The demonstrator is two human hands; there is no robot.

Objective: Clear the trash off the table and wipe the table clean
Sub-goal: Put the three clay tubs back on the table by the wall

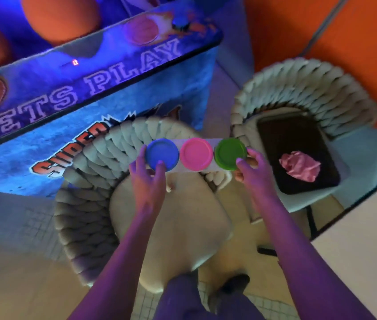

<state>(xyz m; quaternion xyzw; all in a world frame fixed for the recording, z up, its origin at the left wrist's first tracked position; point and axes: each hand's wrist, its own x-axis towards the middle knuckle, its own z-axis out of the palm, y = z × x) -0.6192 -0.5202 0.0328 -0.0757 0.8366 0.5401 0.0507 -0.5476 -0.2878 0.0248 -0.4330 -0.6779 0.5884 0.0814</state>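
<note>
Both hands hold a white pack (208, 142) of three tubs in a row, held level above a cream chair (173, 218) with a braided rope back. Left hand (147, 174) grips the pack's left end, thumb on the blue lid (162, 154), fingers curled up the end's outer side. Right hand (251, 168) grips the right end, thumb on the edge of the green lid (230, 153), other fingers wrapped under and behind. Pink lid (196, 154) sits between the blue and green ones, all three touching in line. To the right, a second braided chair (305, 88) carries a dark tray (298, 135) on its seat; a crumpled pink wad (299, 166), paper or cloth, cannot tell which, lies on the tray's near half. Pale table edge (362, 227) shows at right, well apart from the hands. Arcade cabinet (90, 100) with "LETS PLAY" lettering stands at left under blue light, orange balls (60, 17) behind it. Orange wall (367, 42) at top right. Person's leg (182, 301) and dark shoe (234, 282) at the bottom over tiled floor (39, 218). Image soft, purple tint on the arms.
</note>
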